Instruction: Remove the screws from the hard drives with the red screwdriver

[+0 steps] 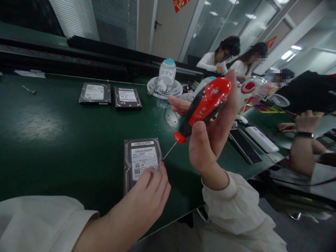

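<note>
While a screwdriver (pixel 201 109) is gripped by the right hand (pixel 210 150), a drive (pixel 143 150) on the green table (pixel 65 150) is touched by the left hand (pixel 148 194), its grip unclear. Beyond, 2 more drives (pixel 95 92) and a fan (pixel 168 71) are set; a door (pixel 170 31) and blinds (pixel 115 24) are seen behind.

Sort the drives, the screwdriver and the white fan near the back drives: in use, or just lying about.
In use:
front drive, under the left hand
screwdriver, held in the right hand

Lying about:
left back drive
right back drive
white fan
</note>
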### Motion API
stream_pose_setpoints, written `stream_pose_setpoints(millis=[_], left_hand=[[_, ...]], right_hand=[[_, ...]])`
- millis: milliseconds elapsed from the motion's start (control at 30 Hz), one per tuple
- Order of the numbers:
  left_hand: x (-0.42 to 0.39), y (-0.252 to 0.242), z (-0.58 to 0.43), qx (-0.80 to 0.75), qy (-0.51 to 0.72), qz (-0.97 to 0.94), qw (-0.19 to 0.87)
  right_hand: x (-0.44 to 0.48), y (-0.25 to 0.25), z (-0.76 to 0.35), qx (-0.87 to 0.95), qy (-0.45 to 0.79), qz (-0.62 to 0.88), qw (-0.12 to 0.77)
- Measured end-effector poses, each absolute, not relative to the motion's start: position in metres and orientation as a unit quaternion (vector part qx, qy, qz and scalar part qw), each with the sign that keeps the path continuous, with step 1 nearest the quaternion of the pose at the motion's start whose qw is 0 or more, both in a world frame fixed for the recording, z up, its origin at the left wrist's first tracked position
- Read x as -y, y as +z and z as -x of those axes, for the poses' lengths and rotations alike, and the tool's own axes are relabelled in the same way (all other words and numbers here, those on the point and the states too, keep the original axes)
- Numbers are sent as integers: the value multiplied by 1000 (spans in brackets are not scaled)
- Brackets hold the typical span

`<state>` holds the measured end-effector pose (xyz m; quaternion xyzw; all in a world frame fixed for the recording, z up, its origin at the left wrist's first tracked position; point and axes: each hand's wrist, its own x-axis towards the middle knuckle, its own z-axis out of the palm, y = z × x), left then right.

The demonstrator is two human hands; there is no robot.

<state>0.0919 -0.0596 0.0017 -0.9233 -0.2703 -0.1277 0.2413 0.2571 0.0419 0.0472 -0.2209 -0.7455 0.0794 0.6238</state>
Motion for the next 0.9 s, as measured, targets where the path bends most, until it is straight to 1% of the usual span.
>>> stream_pose_setpoints(millis=[133,367,467,633,700,833,900], left_hand=[[60,1,-91,269,-132,922,245],[61,1,-90,266,-121,924,246],[61,0,-91,267,-124,923,247],[60,-2,-92,271,-116,923,249],[61,-2,-91,270,-116,922,252],[61,-4,-90,267,-118,923,251],[62,-5,-90,267,-122,923,250]], right_hand=[[-41,51,-257,759,27,191,622],[-40,59,-258,693,-53,227,682],[-42,56,-261,693,-35,224,684],[-44,51,-260,741,53,196,640],[-43,51,-259,742,46,197,640],[-41,55,-258,713,-20,220,666],[-40,55,-258,702,-34,232,673]])
